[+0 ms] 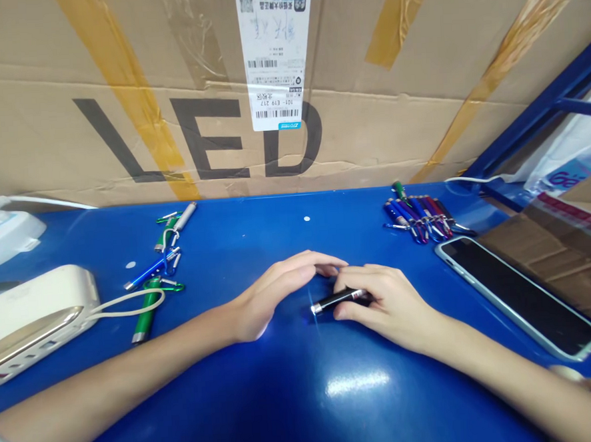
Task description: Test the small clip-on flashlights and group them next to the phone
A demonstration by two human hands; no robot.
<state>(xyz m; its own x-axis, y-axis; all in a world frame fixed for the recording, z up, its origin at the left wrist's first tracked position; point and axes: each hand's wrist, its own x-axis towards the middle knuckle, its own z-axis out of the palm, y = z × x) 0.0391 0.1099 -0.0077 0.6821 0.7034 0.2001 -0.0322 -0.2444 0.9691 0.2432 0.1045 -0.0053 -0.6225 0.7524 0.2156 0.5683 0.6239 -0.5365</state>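
My right hand [375, 296] is closed round a small black penlight [340, 300]. Its silver end points left and shines with a white light. My left hand [284, 292] stands on its edge on the blue table [266, 396], palm toward the lit end, fingers stretched out together and holding nothing. Its fingertips come close to my right hand's knuckles; whether they touch I cannot tell. To the left lie loose penlights with carabiner clips: a green one [145, 315], a blue one [151, 270] and a silver one [185, 216], among others.
At the back right several blue, red and dark penlights [420, 217] lie in a row. A phone [517, 294] rests at the right. A white power bank-like box [41, 316] with a cord loop sits left. A large cardboard box [206, 66] stands behind the table.
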